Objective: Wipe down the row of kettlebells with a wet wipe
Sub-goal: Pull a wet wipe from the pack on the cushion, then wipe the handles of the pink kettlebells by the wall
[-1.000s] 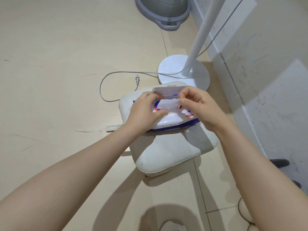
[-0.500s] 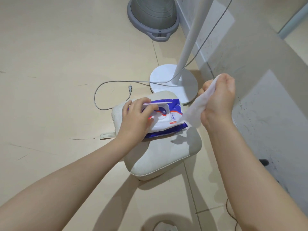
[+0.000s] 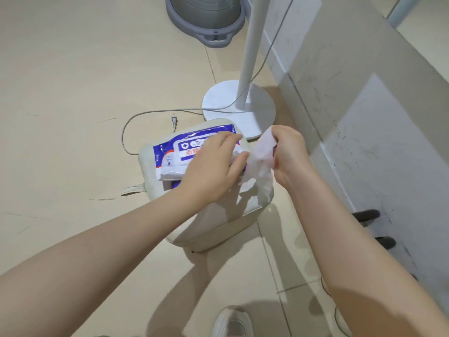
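Head view: I log right hand (image 3: 289, 154) pinching the wet wipe (image 3: 261, 164), sheet hanging lengthwise at the cushion's (image 3: 218, 224) right edge. Left hand (image 3: 213, 166) presses the wipe pack (image 3: 175, 152) with relaxed fingers. No kettlebells visible; right hand carries.
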The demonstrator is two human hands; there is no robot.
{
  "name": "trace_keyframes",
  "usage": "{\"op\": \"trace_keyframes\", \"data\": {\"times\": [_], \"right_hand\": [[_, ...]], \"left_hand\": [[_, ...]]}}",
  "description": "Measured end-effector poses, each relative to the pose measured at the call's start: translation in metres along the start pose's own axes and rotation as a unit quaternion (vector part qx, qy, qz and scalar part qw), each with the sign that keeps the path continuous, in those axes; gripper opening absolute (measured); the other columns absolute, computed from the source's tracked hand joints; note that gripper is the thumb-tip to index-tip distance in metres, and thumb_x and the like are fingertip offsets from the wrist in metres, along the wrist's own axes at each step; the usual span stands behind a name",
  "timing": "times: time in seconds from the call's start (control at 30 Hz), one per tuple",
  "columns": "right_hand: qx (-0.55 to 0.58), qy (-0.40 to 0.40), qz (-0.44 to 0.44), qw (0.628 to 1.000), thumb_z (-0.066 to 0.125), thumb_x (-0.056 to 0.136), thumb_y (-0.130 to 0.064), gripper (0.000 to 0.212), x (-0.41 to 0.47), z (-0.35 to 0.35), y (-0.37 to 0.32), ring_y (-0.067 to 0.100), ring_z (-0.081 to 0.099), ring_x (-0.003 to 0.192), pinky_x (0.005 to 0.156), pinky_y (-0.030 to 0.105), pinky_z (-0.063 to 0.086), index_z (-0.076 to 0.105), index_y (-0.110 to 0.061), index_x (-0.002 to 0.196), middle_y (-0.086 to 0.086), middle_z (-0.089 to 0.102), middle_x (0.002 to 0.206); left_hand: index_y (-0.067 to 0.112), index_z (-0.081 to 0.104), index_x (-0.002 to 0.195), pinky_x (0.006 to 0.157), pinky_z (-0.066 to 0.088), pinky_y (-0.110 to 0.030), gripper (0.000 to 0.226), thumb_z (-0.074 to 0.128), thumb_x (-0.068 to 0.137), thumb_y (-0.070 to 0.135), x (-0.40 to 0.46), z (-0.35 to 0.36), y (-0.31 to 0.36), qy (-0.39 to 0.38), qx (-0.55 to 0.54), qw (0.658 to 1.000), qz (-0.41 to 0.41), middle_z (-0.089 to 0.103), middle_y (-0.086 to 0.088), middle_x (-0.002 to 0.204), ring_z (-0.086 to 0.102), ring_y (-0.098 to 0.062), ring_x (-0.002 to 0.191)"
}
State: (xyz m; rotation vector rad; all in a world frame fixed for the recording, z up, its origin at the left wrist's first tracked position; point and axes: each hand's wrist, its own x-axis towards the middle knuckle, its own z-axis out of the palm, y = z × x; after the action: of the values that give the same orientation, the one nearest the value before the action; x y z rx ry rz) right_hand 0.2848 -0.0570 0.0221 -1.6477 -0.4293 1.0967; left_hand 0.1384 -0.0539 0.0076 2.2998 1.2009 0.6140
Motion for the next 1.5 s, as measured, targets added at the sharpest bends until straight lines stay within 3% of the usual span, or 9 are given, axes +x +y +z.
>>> {"op": "trace_keyframes", "data": {"times": [0.27, 0.47, 0.63, 0.67, 0.73, 1.03, 1.27, 1.37, 1.5], "right_hand": [[-0.032, 0.008, -0.046, 0.998, 0.030, 0.088, -0.010, 0.018, 0.019, -0.074, 0.009, 0.017, 0.050, 0.064, 0.057, 0.031, 0.049, 0.040, -0.017, 0.075, 0.005, 0.048, 0.077], [-0.093, 0.065, -0.051, 0.992, 0.032, 0.086, -0.010, 0.019, 0.032, -0.119, 0.026, 0.011, 0.045, 0.053, 0.051, 0.023, 0.032, 0.032, -0.017, 0.068, 0.003, 0.044, 0.061], [-0.118, -0.056, 0.028, 0.991, 0.056, 0.083, -0.049, 0.059, 0.023, -0.150, 0.041, 0.014, 0.057, 0.083, 0.085, 0.033, 0.047, 0.058, 0.008, 0.098, 0.023, 0.044, 0.124], [-0.132, -0.079, 0.015, 0.988, 0.062, 0.078, -0.049, 0.068, 0.021, -0.157, 0.045, 0.014, 0.054, 0.081, 0.085, 0.031, 0.047, 0.053, 0.014, 0.101, -0.005, 0.044, 0.093], [-0.148, -0.101, 0.010, 0.984, 0.067, 0.080, -0.036, 0.055, 0.016, -0.170, 0.054, 0.012, 0.058, 0.077, 0.072, 0.018, 0.046, 0.056, 0.013, 0.103, 0.012, 0.062, 0.085], [-0.086, 0.105, 0.089, 0.987, 0.062, 0.088, -0.025, 0.023, -0.001, -0.236, 0.098, 0.015, 0.060, 0.067, 0.062, 0.028, 0.045, 0.057, -0.003, 0.086, 0.005, 0.064, 0.073], [-0.036, 0.360, 0.196, 0.911, 0.057, 0.087, -0.021, 0.026, 0.019, -0.258, 0.130, 0.024, 0.050, 0.080, 0.064, 0.029, 0.044, 0.046, -0.019, 0.063, 0.003, 0.050, 0.072], [-0.070, 0.400, 0.179, 0.896, 0.052, 0.085, -0.022, 0.017, 0.028, -0.258, 0.145, 0.025, 0.051, 0.078, 0.078, 0.041, 0.050, 0.049, -0.014, 0.070, 0.006, 0.052, 0.075], [-0.064, 0.405, 0.147, 0.900, 0.044, 0.093, -0.025, 0.024, 0.049, -0.240, 0.150, 0.028, 0.055, 0.085, 0.083, 0.039, 0.047, 0.055, -0.005, 0.086, 0.011, 0.054, 0.085]], "left_hand": [[0.020, 0.053, 0.101, 0.063, 0.042, -0.025, 0.029, 0.068, 0.081, 0.034, 0.027, 0.058, 0.063, -0.128, -0.196, 0.963, -0.136, 0.070, -0.007, 0.084, 0.060, -0.016, 0.072], [0.004, 0.061, 0.083, 0.059, 0.041, -0.021, 0.013, 0.060, 0.089, 0.016, 0.051, 0.067, 0.070, -0.260, -0.257, 0.923, -0.122, 0.060, -0.008, 0.069, 0.052, -0.014, 0.062], [0.010, 0.059, 0.071, 0.058, 0.040, -0.021, 0.024, 0.054, 0.092, 0.022, 0.076, 0.093, 0.080, -0.314, -0.246, 0.911, -0.106, 0.058, -0.002, 0.066, 0.051, -0.011, 0.059], [0.012, 0.057, 0.069, 0.057, 0.041, -0.022, 0.025, 0.054, 0.092, 0.022, 0.079, 0.103, 0.083, -0.317, -0.254, 0.908, -0.106, 0.058, -0.001, 0.065, 0.051, -0.012, 0.057], [0.010, 0.057, 0.069, 0.056, 0.043, -0.025, 0.024, 0.056, 0.090, 0.021, 0.081, 0.125, 0.090, -0.329, -0.276, 0.895, -0.119, 0.058, -0.005, 0.065, 0.052, -0.016, 0.057], [0.015, 0.041, 0.061, 0.062, 0.037, -0.031, 0.037, 0.058, 0.088, 0.033, 0.075, 0.218, 0.114, -0.374, -0.283, 0.868, -0.162, 0.047, -0.005, 0.065, 0.042, -0.021, 0.061], [0.014, 0.054, 0.086, 0.077, 0.043, -0.030, 0.012, 0.046, 0.091, 0.020, 0.071, 0.254, 0.120, -0.405, -0.236, 0.869, -0.161, 0.058, -0.004, 0.093, 0.055, -0.023, 0.089], [0.010, 0.059, 0.116, 0.093, 0.040, -0.027, 0.026, 0.050, 0.092, 0.019, 0.069, 0.270, 0.123, -0.428, -0.225, 0.864, -0.141, 0.060, -0.005, 0.116, 0.055, -0.021, 0.107], [0.010, 0.068, 0.099, 0.090, 0.048, -0.032, 0.020, 0.052, 0.088, 0.011, 0.064, 0.288, 0.118, -0.430, -0.210, 0.869, -0.123, 0.070, -0.014, 0.106, 0.062, -0.028, 0.098]]}}
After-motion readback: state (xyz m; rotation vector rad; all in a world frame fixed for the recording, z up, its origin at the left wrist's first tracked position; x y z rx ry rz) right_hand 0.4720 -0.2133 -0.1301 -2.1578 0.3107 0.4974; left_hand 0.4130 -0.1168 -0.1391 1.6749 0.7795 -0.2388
